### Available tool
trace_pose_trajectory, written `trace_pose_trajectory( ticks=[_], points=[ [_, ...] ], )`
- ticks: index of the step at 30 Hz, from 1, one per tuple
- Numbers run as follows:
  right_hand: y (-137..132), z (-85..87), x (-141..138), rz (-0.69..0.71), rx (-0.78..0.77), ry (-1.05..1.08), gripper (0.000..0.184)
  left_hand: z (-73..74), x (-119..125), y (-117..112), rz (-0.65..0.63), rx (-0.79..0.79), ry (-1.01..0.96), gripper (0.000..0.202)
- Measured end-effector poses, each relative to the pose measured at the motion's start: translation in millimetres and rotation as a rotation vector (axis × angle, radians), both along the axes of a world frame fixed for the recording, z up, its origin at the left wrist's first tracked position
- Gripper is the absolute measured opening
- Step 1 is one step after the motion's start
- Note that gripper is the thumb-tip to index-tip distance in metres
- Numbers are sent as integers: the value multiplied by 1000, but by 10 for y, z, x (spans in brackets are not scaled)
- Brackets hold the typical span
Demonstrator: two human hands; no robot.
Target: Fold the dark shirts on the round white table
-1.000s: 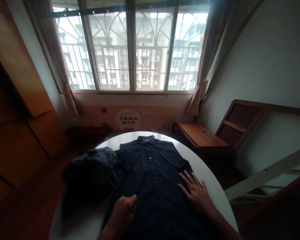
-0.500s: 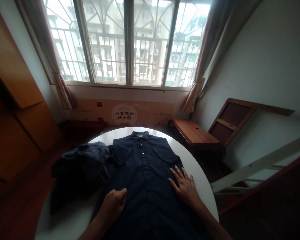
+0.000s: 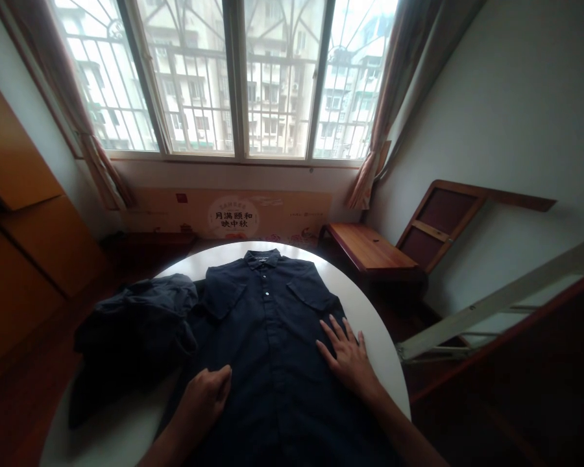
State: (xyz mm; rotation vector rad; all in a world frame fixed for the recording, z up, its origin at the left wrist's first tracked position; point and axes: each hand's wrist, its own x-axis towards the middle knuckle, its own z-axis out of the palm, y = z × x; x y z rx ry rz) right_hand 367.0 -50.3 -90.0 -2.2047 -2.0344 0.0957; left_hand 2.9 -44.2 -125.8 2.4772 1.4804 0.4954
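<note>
A dark navy button-up shirt (image 3: pixel 272 337) lies front side up on a round white table (image 3: pixel 374 337), its collar toward the window and its short sleeves folded in over the front. My left hand (image 3: pixel 205 392) is closed in a fist at the shirt's left side. Its fingers curl under, hiding whatever they may hold. Flat on the shirt's right side rests my right hand (image 3: pixel 345 353), fingers spread. A bunched heap of dark cloth (image 3: pixel 141 318) sits on the table left of the shirt.
Beyond the table, a wooden bench (image 3: pixel 372 246) stands by the right wall, with a wood-framed panel (image 3: pixel 440 217) leaning behind it. A pale metal frame (image 3: pixel 472 318) slants at the right. Wooden cabinets (image 3: pixel 24 259) stand left; a barred window (image 3: pixel 233 84) is ahead.
The whole view has shifted, so everything appears somewhat further left and slightly higher. Both hands keep about the same places on the shirt, the left closed and the right flat.
</note>
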Motion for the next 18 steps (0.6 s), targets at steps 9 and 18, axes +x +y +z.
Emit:
trace_pose_trajectory(
  ticks=[9, 18],
  points=[
    [-7, 35, -25, 8, -8, -31, 70, 256, 64, -44, 32, -15, 57, 28],
    [17, 259, -74, 47, -129, -148, 71, 624, -56, 4, -129, -256, 90, 25]
  ],
)
